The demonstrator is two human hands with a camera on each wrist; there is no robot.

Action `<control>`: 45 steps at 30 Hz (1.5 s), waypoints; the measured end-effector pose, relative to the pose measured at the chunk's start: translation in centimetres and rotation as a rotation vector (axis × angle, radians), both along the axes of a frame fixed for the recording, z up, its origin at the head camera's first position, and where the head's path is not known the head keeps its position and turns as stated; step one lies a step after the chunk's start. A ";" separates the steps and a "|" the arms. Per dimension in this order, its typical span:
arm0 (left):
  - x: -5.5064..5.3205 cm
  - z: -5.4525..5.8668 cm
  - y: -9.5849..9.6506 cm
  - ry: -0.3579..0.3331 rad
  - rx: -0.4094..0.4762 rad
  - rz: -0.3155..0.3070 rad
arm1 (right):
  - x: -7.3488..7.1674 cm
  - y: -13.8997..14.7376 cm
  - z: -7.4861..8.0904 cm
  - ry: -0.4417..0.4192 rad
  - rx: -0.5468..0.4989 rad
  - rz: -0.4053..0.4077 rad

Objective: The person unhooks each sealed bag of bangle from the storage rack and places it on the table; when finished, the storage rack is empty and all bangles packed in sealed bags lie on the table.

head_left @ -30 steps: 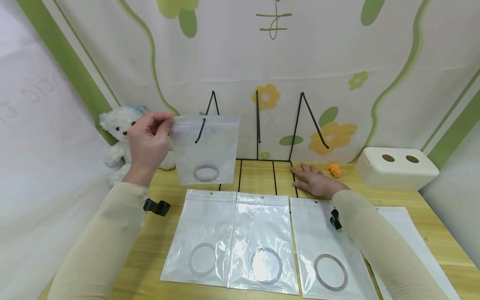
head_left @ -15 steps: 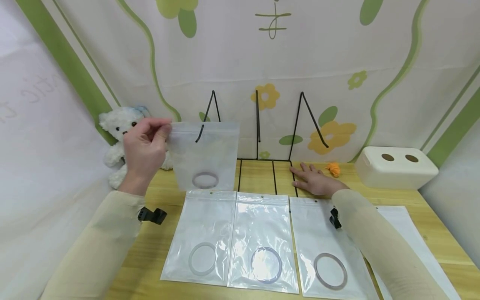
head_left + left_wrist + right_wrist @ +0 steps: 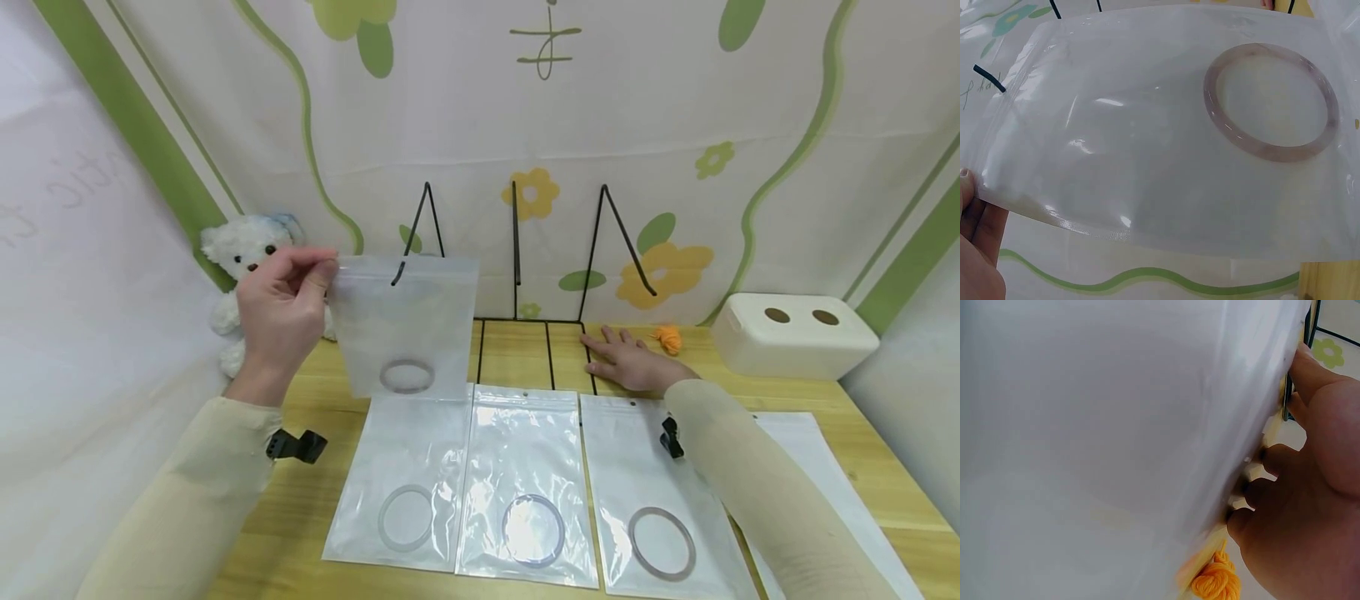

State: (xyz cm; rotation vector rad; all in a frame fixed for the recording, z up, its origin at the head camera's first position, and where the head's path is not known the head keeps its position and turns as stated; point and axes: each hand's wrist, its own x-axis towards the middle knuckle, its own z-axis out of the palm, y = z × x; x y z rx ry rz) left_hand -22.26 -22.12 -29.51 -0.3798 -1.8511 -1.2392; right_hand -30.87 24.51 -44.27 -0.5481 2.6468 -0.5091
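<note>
At the left, my left hand (image 3: 281, 317) pinches the upper left corner of a clear zip bag (image 3: 397, 325). A pinkish bangle (image 3: 1210, 94) lies in the bag's lower end. The bag hangs upright at the left arm of a black wire rack (image 3: 528, 320), and that arm's bent tip (image 3: 398, 273) shows in front of the bag near its top. My right hand (image 3: 633, 363) rests with spread fingers on the table by the right side of the rack's base; in the right wrist view a pale bag partly hides its fingertips.
Three flat bags with bangles, such as the middle bag (image 3: 525, 450), lie in a row in front. Another white bag (image 3: 817, 483) lies under the right sleeve. Behind stand a white teddy bear (image 3: 234, 321), an orange yarn bundle (image 3: 668, 339) and a white box (image 3: 795, 346).
My left hand has moved down and slightly left with the bag, whose top edge is now nearer the rack arm's tip. The right hand has stayed in place.
</note>
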 end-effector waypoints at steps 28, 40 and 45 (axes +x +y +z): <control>2.4 0.0 -0.8 0.044 0.011 -0.011 | -0.3 0.2 -0.4 -0.001 0.000 0.004; 3.2 -0.2 -1.4 0.070 -0.009 -0.027 | -0.1 0.0 -0.2 -0.002 -0.008 0.003; 4.2 -0.2 -2.8 0.081 -0.015 0.006 | -0.1 0.0 -0.1 0.006 -0.009 0.010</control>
